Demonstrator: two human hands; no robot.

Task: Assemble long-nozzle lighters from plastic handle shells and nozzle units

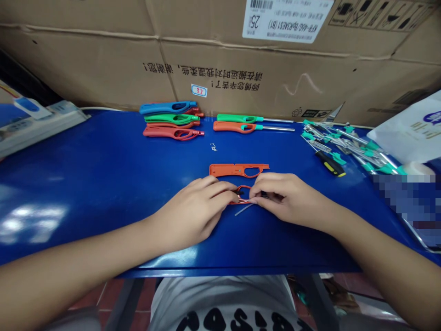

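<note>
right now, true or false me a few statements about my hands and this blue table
The left hand and right hand both pinch an orange shell piece on the blue table. True.
A second orange shell lies just beyond the hands. True.
The screwdriver is in the right hand. False: it lies on the table beside the pile of metal tubes.
Both lighters at the back are blue. False: a green lighter and an orange lighter lie there.

On the carton (103,69), a white label (287,18) reads 25, a sticker (199,90) 37.
</note>
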